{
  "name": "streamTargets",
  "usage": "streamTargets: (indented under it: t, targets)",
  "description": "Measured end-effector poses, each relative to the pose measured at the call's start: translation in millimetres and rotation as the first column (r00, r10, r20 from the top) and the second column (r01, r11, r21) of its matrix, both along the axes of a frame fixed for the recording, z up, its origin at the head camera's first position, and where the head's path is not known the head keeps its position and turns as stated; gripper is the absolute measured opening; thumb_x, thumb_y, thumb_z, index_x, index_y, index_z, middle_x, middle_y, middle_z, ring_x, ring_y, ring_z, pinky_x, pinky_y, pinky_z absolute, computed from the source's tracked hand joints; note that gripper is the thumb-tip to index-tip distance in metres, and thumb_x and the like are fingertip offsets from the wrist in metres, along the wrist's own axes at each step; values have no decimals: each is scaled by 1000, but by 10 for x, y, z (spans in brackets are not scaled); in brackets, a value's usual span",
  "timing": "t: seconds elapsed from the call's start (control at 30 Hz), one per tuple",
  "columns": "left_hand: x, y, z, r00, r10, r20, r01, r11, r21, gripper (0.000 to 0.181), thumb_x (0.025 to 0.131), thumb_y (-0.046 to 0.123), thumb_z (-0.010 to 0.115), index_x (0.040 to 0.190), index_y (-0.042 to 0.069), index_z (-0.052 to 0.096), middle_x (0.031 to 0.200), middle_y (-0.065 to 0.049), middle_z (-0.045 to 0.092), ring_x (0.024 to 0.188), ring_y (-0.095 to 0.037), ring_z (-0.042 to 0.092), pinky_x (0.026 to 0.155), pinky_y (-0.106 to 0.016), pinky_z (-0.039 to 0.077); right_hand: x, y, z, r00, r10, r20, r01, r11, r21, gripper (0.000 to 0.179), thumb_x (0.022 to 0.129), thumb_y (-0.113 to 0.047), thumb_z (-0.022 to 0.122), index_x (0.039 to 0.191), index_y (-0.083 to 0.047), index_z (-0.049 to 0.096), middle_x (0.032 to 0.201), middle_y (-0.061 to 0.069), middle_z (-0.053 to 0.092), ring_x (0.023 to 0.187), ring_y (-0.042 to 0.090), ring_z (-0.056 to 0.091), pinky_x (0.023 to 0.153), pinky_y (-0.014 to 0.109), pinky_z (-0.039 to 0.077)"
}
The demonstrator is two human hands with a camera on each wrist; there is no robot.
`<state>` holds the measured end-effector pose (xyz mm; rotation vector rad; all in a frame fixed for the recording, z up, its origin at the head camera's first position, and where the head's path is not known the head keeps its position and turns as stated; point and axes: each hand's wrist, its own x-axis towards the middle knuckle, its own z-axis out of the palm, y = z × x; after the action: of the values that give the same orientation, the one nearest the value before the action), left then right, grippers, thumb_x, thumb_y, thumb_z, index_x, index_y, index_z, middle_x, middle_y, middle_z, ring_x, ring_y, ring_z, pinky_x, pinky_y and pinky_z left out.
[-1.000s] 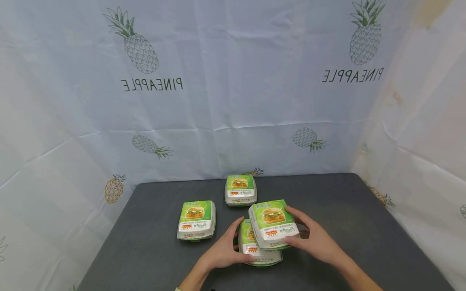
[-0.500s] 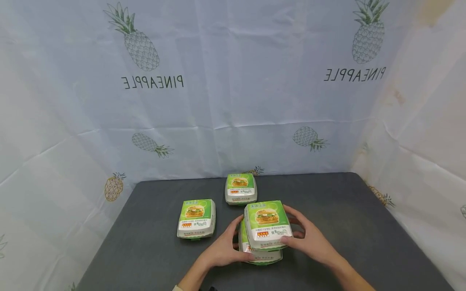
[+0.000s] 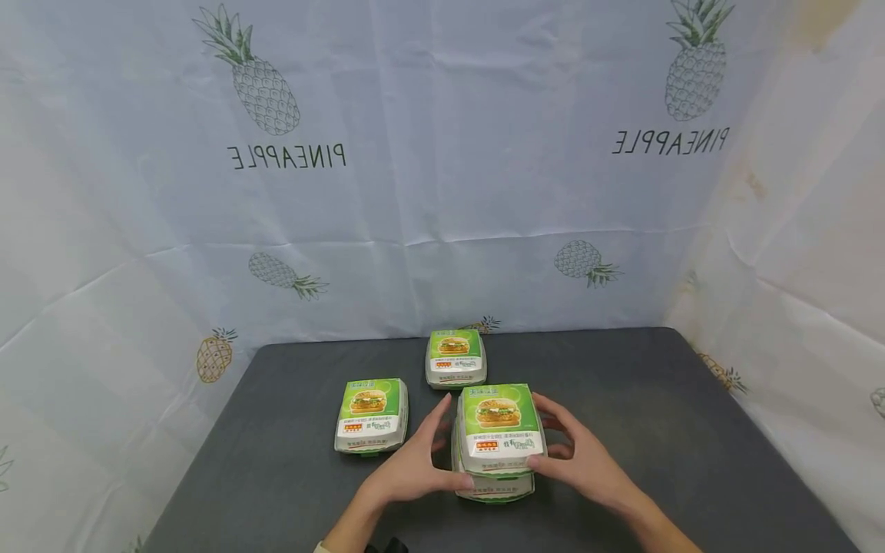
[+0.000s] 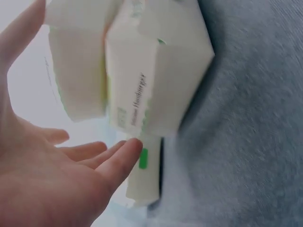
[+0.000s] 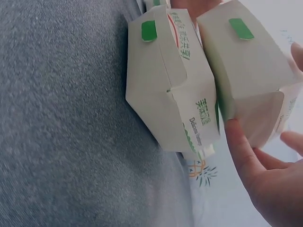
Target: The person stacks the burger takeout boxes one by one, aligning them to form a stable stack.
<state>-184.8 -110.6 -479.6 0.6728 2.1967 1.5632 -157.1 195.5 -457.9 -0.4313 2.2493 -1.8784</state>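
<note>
My right hand [image 3: 588, 461] grips a green-and-white burger box [image 3: 499, 430], thumb at its front right corner and fingers along its right side. Directly beneath is a second burger box [image 3: 508, 488], lying on the table and mostly covered by the upper one. In the right wrist view the upper box [image 5: 255, 71] sits close over the lower box [image 5: 156, 85], slightly tilted against it. My left hand [image 3: 408, 467] is spread at the left of the two boxes. The left wrist view shows its fingers [image 4: 120, 165] extended, with a gap to the lower box [image 4: 137, 85].
Another burger box [image 3: 372, 416] lies to the left on the dark table [image 3: 276, 461]. One more burger box [image 3: 456, 359] is behind the pair, near the table's back edge. A pale pineapple-print cloth [image 3: 442, 192] hangs around the back and sides.
My right hand has moved the upper box leftward, lining it up over the lower box. My left hand has drawn back a little to the left from the lower box.
</note>
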Motion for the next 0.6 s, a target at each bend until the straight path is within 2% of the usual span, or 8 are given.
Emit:
streamTargets:
  t: [0.17,0.3,0.6]
  targets:
    - [14,38,58,1000,5,-18,-4,999,39,109,91,46,75,165,16,1,167,-13,17,149,-34,30,114,-50,37,13,-35,-28,1000,10,-15,-10,1000,-16,83,93,-10,75,161,-13,28,161,15,27,128,19,46,89,35,56]
    - [32,62,84,1000,19,-13,-18,998,62,105,93,44,73,165,15,2,165,-12,22,147,-32,33,112,-48,39,14,-61,-51,1000,11,-26,-12,1000,-26,83,92,-10,75,161,-13,28,161,15,26,128,17,47,89,35,55]
    - [40,86,85,1000,19,-12,-18,997,79,102,94,40,73,165,16,5,162,-9,27,145,-28,36,107,-39,45,-7,-98,-125,998,-7,-56,7,1000,-13,83,92,-9,75,160,-15,29,161,12,30,130,25,45,92,32,53]
